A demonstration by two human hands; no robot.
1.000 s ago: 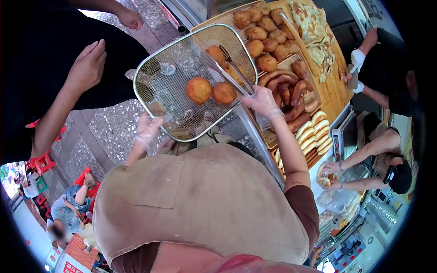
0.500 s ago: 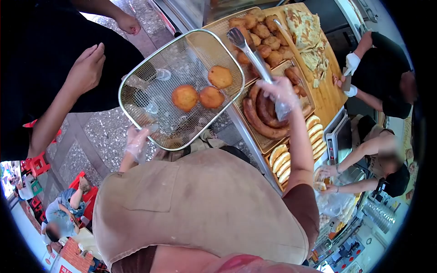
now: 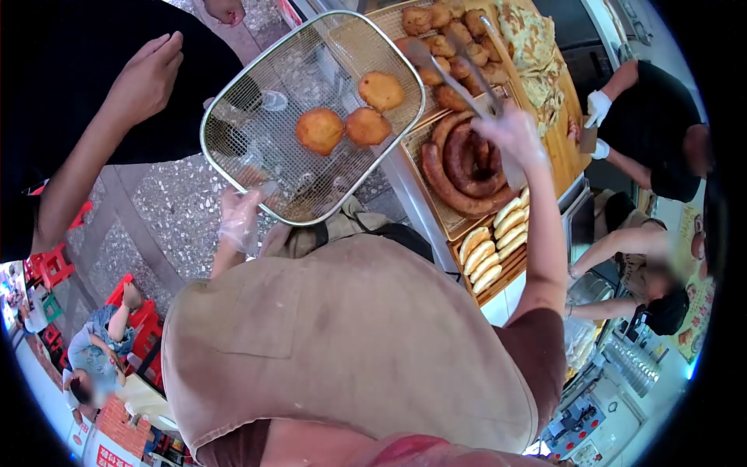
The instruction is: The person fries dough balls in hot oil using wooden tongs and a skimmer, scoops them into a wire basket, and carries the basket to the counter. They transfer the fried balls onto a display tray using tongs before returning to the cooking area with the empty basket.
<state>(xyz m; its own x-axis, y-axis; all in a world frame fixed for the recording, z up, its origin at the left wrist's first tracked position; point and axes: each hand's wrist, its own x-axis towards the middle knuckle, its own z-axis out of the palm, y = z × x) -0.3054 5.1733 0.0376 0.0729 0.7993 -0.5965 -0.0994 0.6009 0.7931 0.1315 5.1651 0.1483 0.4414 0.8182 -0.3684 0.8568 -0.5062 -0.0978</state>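
My left hand [image 3: 240,218], in a clear plastic glove, grips the near rim of a wire mesh basket [image 3: 303,183]. Three round golden fried cakes [image 3: 319,131] lie in the basket, towards its right side. In my right hand [image 3: 513,138], also gloved, are metal tongs [image 3: 455,84]. Their arms are spread, with the tips over a tray of browned fried pieces [image 3: 440,43]; nothing shows between them. Below the tongs, a large coiled sausage [image 3: 443,175] lies on a rack, partly hidden by my right hand and wrist.
Flat pancakes [image 3: 529,35] lie on a wooden board at the far right of the counter. Pale browned buns [image 3: 482,261] stand in rows nearer me. One person in black [image 3: 148,82] stands close at left. Two people work across the counter, one wearing white gloves [image 3: 599,109].
The tongs have gone from nearly closed to spread apart, and my right hand has shifted right and slightly up. The basket with its cakes sits higher in view.
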